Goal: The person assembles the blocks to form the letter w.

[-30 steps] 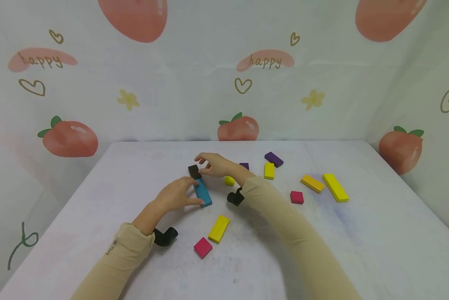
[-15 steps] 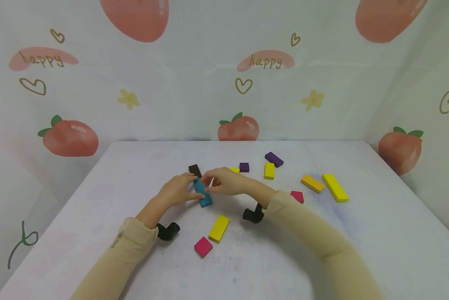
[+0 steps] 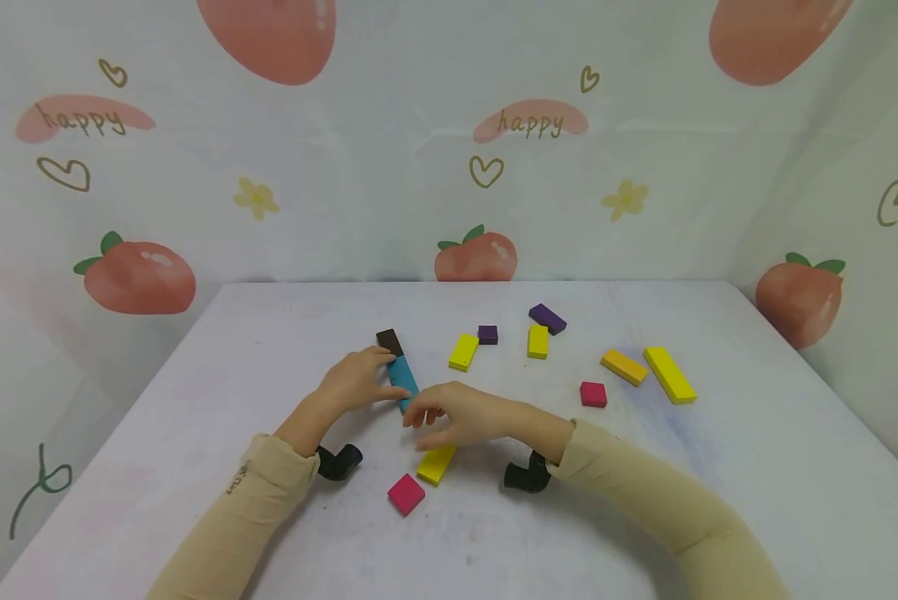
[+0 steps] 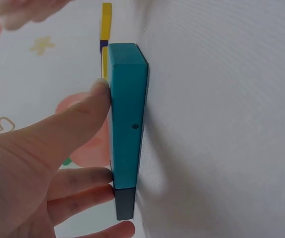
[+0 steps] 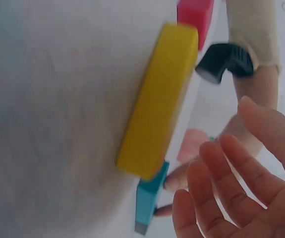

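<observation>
A blue block (image 3: 404,379) lies end to end with a dark brown block (image 3: 391,342) left of the table's middle. My left hand (image 3: 351,385) rests its thumb and fingertips along this pair; in the left wrist view the thumb touches the side of the blue block (image 4: 130,124) and the fingers lie near the joint. Over a yellow block (image 3: 436,469) hovers my right hand (image 3: 467,417), fingers loosely bent, holding nothing. The right wrist view shows that yellow block (image 5: 157,104) apart from the fingers. A red block (image 3: 406,495) sits just nearer.
Farther back lie two yellow blocks (image 3: 464,352), a small purple block (image 3: 488,335) and a longer purple block (image 3: 548,318). To the right are a red block (image 3: 593,394), an orange block (image 3: 625,367) and a long yellow block (image 3: 670,375). A printed cloth (image 3: 359,167) hangs behind.
My right hand has come from beside the brown block, back past the blue block, to above the near yellow block. My left hand has stayed by the blue block with little movement.
</observation>
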A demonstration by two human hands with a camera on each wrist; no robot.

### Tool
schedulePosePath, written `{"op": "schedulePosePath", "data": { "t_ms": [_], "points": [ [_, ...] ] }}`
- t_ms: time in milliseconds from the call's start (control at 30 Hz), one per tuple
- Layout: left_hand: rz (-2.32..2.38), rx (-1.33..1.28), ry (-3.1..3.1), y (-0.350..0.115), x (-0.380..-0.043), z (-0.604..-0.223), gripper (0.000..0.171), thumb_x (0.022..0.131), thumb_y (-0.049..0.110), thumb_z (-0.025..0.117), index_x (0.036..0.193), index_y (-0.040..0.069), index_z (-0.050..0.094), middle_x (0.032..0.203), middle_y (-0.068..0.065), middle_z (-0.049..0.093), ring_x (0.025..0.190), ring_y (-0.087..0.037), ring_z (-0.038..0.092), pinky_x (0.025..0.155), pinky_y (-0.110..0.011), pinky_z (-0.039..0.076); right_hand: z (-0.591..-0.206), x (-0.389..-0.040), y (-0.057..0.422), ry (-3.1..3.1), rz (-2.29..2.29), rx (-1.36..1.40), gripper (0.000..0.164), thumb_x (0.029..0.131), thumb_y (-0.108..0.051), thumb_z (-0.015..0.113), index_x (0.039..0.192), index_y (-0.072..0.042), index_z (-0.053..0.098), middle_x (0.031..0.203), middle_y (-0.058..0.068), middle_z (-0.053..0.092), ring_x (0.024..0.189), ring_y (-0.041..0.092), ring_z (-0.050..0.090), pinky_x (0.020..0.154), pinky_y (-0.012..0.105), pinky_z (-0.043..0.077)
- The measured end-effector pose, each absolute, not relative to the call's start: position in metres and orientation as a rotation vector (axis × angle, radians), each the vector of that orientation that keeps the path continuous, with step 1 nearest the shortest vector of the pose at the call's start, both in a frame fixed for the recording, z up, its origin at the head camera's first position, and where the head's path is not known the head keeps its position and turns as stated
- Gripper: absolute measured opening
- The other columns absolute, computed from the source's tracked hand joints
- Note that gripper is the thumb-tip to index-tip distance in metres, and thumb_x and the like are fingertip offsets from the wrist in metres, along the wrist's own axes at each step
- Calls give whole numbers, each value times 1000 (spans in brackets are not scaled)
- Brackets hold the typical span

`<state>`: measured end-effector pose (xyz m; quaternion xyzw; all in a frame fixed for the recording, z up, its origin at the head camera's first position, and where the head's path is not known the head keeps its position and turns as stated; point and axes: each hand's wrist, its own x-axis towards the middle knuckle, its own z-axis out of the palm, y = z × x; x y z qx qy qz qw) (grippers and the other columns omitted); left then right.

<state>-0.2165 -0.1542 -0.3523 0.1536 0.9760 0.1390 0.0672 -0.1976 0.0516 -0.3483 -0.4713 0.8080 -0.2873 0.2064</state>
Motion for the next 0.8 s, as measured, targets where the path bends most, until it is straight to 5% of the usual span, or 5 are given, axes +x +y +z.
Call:
{"op": "schedulePosePath", "data": {
  "t_ms": [467, 800],
  "points": [
    [433, 440, 2933, -152, -217, -352, 70, 80, 43, 70, 129, -4, 51, 137, -22, 49, 126, -39, 46, 104, -51, 41, -353, -171, 47, 2238, -562, -1412, 44, 80, -30, 73, 118, -12, 61, 117, -2, 63, 109, 9, 51, 99, 18, 42],
    [443, 438, 2928, -152, -218, -351, 69, 80, 42, 70, 129, -3, 52, 137, -21, 49, 128, -38, 45, 105, -51, 40, -357, -171, 42, 2273, -464, -1461, 37, 78, -31, 75, 111, -16, 65, 105, -6, 65, 99, 3, 53, 89, 13, 41]
  ]
}}
